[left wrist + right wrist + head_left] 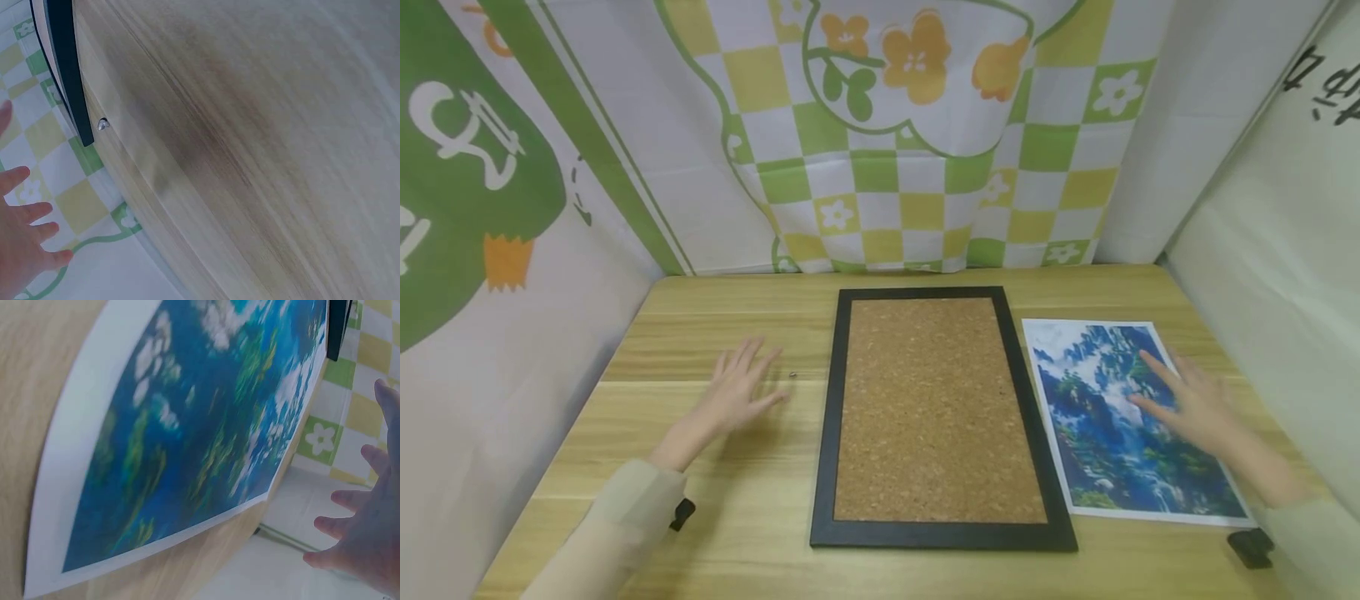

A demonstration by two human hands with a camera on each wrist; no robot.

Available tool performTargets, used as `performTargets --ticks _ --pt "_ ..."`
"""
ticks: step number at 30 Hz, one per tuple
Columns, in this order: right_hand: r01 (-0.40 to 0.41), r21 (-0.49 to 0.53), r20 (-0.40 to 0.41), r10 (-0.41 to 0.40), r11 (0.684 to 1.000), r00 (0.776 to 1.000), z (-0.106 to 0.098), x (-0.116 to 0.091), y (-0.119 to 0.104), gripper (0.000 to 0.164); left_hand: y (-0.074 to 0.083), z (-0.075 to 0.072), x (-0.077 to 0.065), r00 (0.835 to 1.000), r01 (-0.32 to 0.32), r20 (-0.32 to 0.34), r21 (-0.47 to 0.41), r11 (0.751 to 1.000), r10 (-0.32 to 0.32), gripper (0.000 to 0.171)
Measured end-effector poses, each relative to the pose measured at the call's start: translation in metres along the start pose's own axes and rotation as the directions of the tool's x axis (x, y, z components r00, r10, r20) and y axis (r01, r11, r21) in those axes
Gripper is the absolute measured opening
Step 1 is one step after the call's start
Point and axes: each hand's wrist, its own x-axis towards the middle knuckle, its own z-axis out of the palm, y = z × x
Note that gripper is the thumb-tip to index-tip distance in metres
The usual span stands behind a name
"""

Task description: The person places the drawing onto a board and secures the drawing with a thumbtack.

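A cork board [936,408] with a black frame lies flat in the middle of the table in the head view. To its left is my left hand [739,392], fingers spread and holding nothing. Just off its fingertips sits a small shiny silver piece [792,375], which the left wrist view shows as a rounded metal bit [103,124] near the frame's edge. Right of the board lies a printed landscape picture [1120,450] with a white border. My right hand [1202,412] overlaps the print's right side, its fingers spread and nothing in its grasp.
The wooden table [752,517] ends at a checked, flowered cloth [880,192] hanging behind it. Pale printed sheets [490,400] close off the left and right sides. A black clip-like object [1251,547] shows by the right sleeve.
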Motion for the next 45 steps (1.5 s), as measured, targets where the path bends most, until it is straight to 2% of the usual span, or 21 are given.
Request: performTargets --ticks 10,15,21,24,30,37,45 --pt "-0.057 0.183 0.058 0.047 0.982 0.997 -0.002 0.002 0.022 0.082 -0.004 0.003 0.013 0.998 -0.049 -0.048 -0.099 0.994 0.044 0.054" --pt "-0.101 0.286 0.095 0.076 0.953 0.993 -0.004 0.0 0.031 0.085 -0.006 0.007 0.02 0.999 -0.024 -0.027 -0.159 0.987 0.02 0.046" --pt "-0.19 0.253 0.176 0.149 0.949 0.973 -0.004 -0.001 0.043 0.087 -0.01 0.014 0.029 1.0 0.016 -0.011 -0.258 0.966 -0.019 0.04" --pt "-0.219 0.234 0.19 0.176 0.947 0.966 -0.004 -0.001 0.048 0.086 -0.013 0.019 0.032 1.0 0.021 -0.012 -0.292 0.956 -0.026 0.037" --pt "-0.225 0.238 0.17 0.187 0.945 0.967 -0.005 -0.003 0.052 0.081 -0.018 0.026 0.035 0.999 0.032 -0.006 -0.347 0.937 -0.036 0.031" --pt "-0.25 0.246 0.22 0.197 0.937 0.956 -0.002 -0.002 0.057 0.083 -0.023 0.031 0.042 0.998 0.054 0.038 -0.401 0.914 -0.042 0.026" --pt "-0.265 0.309 0.24 0.195 0.913 0.951 0.007 0.0 0.059 0.084 -0.027 0.035 0.046 0.992 0.12 0.101 -0.485 0.866 -0.081 0.023"
